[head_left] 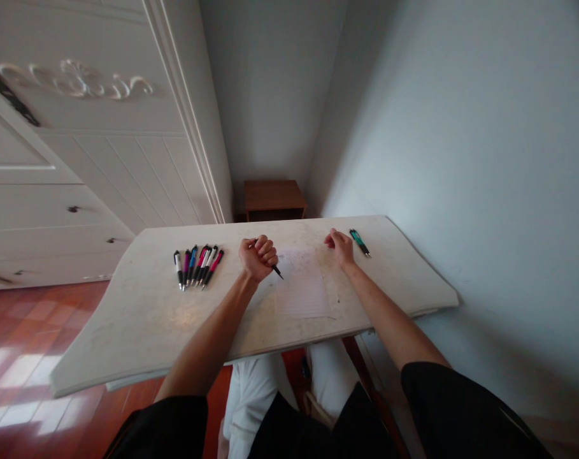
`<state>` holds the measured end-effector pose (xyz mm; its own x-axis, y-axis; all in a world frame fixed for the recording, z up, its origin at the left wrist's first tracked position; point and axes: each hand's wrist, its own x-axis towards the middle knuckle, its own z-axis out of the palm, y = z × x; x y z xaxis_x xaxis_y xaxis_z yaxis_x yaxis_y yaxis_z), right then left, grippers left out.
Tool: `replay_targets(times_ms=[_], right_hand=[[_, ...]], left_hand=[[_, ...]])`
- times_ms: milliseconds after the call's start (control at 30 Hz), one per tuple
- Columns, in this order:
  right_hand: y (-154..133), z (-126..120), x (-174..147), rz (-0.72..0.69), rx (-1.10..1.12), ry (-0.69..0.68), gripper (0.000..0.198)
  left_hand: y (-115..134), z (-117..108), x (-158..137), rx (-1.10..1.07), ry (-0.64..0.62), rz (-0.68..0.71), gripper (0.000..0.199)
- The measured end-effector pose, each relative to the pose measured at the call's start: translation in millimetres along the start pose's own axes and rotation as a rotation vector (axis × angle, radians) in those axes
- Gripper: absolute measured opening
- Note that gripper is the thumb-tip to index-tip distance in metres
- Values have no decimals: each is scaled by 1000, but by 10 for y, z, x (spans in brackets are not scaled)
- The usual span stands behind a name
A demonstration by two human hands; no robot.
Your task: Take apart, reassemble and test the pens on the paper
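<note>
On the white table [127, 325], the left hand [259, 257] grips a dark pen [277, 271] at the left side of the paper [302, 296]; the right hand [339, 247], beside a green pen [359, 242], has curled fingers, how closed I cannot tell.

The room is rather dim, with bright window-shaped patches glaring on the floor [26, 373] at lower left, so light enters from that side. A faint warm sheen sits on the left of the surface [127, 338]. Broad, soft shadow darkens the wall [270, 95] at upper centre. Wide-angle distortion stretches the cabinet [127, 153] at upper left; general softness leaves the marks on the paper [301, 296] unreadable.
</note>
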<state>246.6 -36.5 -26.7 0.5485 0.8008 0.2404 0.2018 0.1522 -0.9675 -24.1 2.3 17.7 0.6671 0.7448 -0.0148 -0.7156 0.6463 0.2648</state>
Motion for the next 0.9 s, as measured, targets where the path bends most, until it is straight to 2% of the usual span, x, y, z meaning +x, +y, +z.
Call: replay_targets(times_ms=[200,433,600,900], right_hand=[[-25,12,-9,-9,-44,-2,52],[3,8,0,-25,-41,-19,50],[15,6,10,-25,-56,-29,50],[-8,19,6,-11,-20,-15,50]], left_hand=[[8,-20,8,-17,56,27,34],[9,-2,-6,-5,9,40,32],[-13,11,-32,21,28,13,37],[-91,-25,-50,33,40,1,32]])
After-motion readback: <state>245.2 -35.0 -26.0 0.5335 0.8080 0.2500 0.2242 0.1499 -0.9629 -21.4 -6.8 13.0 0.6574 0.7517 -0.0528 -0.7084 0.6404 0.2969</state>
